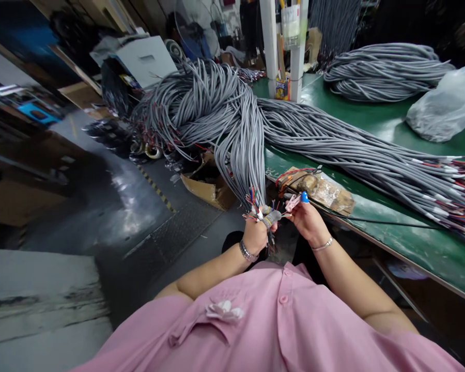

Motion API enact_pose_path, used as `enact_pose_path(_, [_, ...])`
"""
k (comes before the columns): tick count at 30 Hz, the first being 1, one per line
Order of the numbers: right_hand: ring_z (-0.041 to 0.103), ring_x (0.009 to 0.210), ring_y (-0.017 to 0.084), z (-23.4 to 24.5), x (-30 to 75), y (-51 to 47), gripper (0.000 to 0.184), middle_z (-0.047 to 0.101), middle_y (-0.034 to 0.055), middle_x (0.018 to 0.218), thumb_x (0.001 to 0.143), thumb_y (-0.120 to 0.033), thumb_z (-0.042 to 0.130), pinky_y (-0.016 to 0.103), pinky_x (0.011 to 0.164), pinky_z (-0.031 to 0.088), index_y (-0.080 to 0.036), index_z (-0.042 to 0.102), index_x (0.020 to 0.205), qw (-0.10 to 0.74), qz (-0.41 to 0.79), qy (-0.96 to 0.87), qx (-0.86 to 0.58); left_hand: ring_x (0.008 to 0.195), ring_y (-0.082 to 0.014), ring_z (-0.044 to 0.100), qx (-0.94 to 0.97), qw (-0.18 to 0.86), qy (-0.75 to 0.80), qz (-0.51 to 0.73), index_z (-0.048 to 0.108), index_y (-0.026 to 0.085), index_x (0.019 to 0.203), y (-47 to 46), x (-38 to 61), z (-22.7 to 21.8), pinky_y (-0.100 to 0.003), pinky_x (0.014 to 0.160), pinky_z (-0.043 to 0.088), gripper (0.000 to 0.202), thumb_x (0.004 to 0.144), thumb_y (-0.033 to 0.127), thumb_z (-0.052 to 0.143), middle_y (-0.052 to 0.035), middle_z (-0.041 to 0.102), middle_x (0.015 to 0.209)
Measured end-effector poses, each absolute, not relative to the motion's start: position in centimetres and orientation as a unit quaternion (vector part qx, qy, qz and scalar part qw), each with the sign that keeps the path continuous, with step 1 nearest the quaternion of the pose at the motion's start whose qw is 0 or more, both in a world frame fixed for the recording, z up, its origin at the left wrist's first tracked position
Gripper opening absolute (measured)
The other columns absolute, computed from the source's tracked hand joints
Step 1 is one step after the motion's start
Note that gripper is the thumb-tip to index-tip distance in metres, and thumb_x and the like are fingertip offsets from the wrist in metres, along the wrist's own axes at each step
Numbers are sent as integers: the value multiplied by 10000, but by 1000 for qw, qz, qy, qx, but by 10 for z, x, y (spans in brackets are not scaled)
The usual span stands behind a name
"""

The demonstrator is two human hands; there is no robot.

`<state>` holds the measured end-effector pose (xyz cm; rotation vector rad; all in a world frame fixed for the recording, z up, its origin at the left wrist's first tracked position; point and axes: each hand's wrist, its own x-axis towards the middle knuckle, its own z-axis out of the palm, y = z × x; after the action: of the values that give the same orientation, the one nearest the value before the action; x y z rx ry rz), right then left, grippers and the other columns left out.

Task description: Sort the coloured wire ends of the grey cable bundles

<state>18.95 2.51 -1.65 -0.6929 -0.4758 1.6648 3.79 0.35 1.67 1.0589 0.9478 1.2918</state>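
My left hand (256, 233) is wrapped round the stripped ends of several grey cables (246, 160). Thin coloured wires fan out of these ends, and a grey cable end (271, 219) points out to the right of my fist. Close by on the right, my right hand (308, 222) pinches a small pink tool (292, 202) that looks like a clip or small cutter. Blue wrapping (304, 197) covers one fingertip. The pink tool's tip is close to the thin wires; whether it touches them I cannot tell.
The green table (403, 206) bears a long bundle of grey cables (344, 139), a cable coil (387, 72) and a clear plastic bag (447, 106). At its near edge lies a taped wooden block (321, 191). A cardboard box (207, 186) stands on the floor below the hanging cables.
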Motion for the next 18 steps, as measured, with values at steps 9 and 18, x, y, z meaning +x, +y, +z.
enact_pose_path(9, [547,579,121,-8,174,27,351,669,3,688,711,-521,771,248,533,448,-183,682,754,650,675,-169,-305,444,-72,479,493,557,446,497,542,160,582,7,40,8,-210,467,381,301,744,341,720,35,535,480])
enact_pose_path(18, [585,665,141,-16,177,21,470,678,13,786,750,-687,632,277,625,497,-220,659,804,606,710,-184,-306,447,-74,484,504,558,444,487,543,161,597,6,36,6,-210,475,384,298,732,347,734,33,546,488])
